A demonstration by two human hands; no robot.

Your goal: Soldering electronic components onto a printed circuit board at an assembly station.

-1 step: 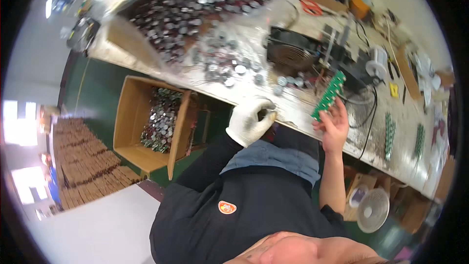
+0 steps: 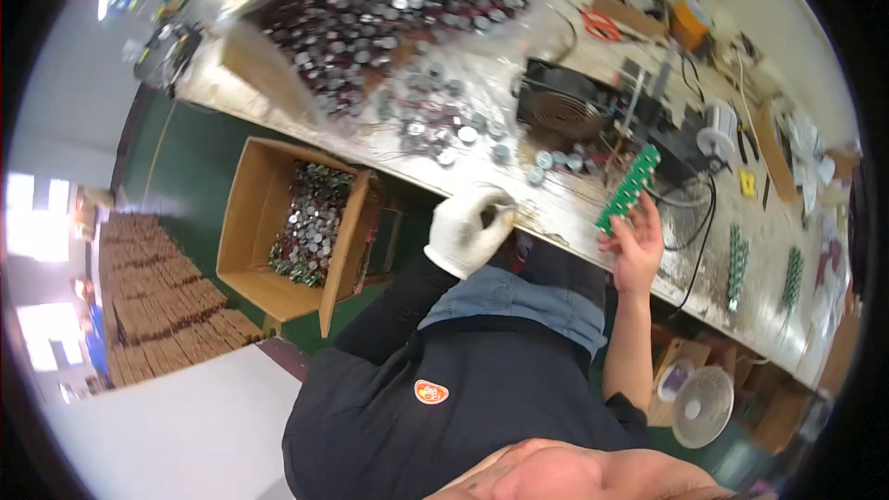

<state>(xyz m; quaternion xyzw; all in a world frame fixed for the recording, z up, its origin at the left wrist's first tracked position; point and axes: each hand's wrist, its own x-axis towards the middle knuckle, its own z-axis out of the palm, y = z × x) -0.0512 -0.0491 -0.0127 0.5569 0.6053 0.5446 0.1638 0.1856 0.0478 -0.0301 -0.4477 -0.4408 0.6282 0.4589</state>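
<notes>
My right hand [image 2: 639, 245], bare, holds a long green circuit board strip [image 2: 630, 190] by its lower end, tilted above the bench's front edge. Small pale parts run along the strip. My left hand [image 2: 470, 227], in a white glove, is curled at the bench edge with thumb and forefinger brought together. Whatever is between those fingertips, if anything, is too small to make out. Just beyond the glove lie loose silver round parts [image 2: 466, 134] with thin wires. A black fan [image 2: 565, 97] stands behind the space between my hands.
A large heap of round parts [image 2: 389, 9] covers the bench's far left. Below it, an open cardboard box [image 2: 245, 231] holds more parts. On the right are a solder wire spool [image 2: 716, 132], more green strips [image 2: 737, 264] and a black cable [image 2: 708, 222]. Red-handled scissors [image 2: 602, 26] lie at the back.
The whole view has shifted slightly, and the bench now appears sharper. Both hands keep nearly the same pose, the right one still with the green strip.
</notes>
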